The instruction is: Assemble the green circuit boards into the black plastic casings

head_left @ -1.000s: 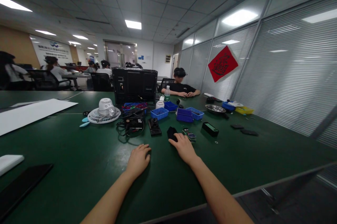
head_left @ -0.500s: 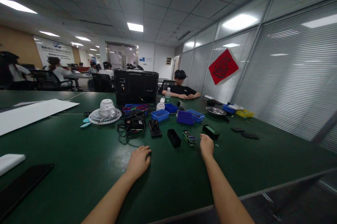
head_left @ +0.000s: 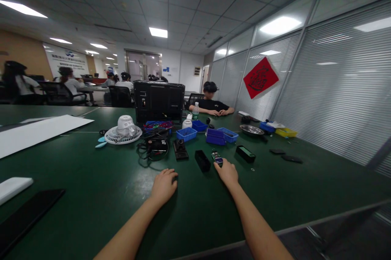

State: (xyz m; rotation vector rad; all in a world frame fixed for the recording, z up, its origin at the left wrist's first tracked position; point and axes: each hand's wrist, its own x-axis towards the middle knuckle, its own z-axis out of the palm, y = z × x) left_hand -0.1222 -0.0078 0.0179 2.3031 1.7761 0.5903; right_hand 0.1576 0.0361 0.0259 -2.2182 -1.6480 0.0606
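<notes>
My left hand (head_left: 164, 185) rests palm down on the green table, its fingers apart and nothing held. My right hand (head_left: 227, 171) is closed around the near end of a stacked circuit board (head_left: 216, 155), covering part of it. Just left of the board lies an open black box (head_left: 202, 160), its hollow side up. To the right of the board is a second black box (head_left: 245, 153) with a green top. A small white ring (head_left: 252, 169) lies near my right hand. Beyond my left hand sits a black device with a round knob (head_left: 181, 149).
A black adapter with tangled cables (head_left: 156, 144), a white fan part (head_left: 123, 133) and blue bins (head_left: 186, 133) spread across the middle. A metal bowl (head_left: 251, 130) and flat black pieces (head_left: 291, 158) lie right. A large black panel (head_left: 159, 101) stands behind; a person (head_left: 214, 106) sits across.
My right hand has moved left from beside the green-topped box onto the circuit board and taken hold of its near end. The left hand stays on the table.
</notes>
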